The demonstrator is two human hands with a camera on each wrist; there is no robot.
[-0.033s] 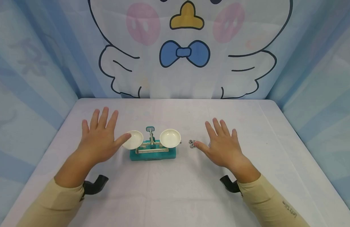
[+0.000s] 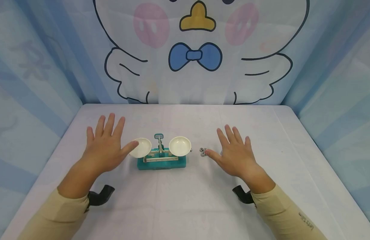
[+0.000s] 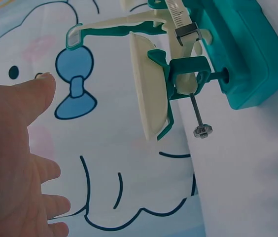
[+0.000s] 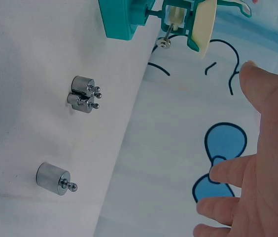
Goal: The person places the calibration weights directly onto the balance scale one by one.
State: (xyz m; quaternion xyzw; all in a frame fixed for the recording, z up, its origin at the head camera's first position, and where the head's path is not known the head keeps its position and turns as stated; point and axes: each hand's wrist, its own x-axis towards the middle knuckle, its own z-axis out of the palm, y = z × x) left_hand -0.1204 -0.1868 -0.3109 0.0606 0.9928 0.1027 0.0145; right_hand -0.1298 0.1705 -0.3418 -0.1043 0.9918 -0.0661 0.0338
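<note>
A small teal balance scale (image 2: 161, 164) stands on the table, its pointer frame between two cream pans. My left hand (image 2: 104, 148) hovers left of it, fingers spread and holding nothing. In the head view its thumb overlaps the left pan (image 2: 143, 148); the left wrist view shows a gap between thumb and scale. To the right of the right pan (image 2: 180, 146) sits a cluster of several small metal weights (image 2: 202, 150). My right hand (image 2: 235, 154) is held above the table beside them, fingers spread. A larger cylindrical weight (image 4: 51, 177) stands apart in the right wrist view, mostly hidden in the head view.
A white cloth covers the table (image 2: 185, 206). Behind it hangs a curtain (image 2: 197, 83) printed with a cartoon figure, and blue curtains (image 2: 25, 100) close off both sides. A black curved piece (image 2: 101, 196) sticks out at each wrist. A knurled adjusting screw (image 3: 203, 130) projects from the scale's beam.
</note>
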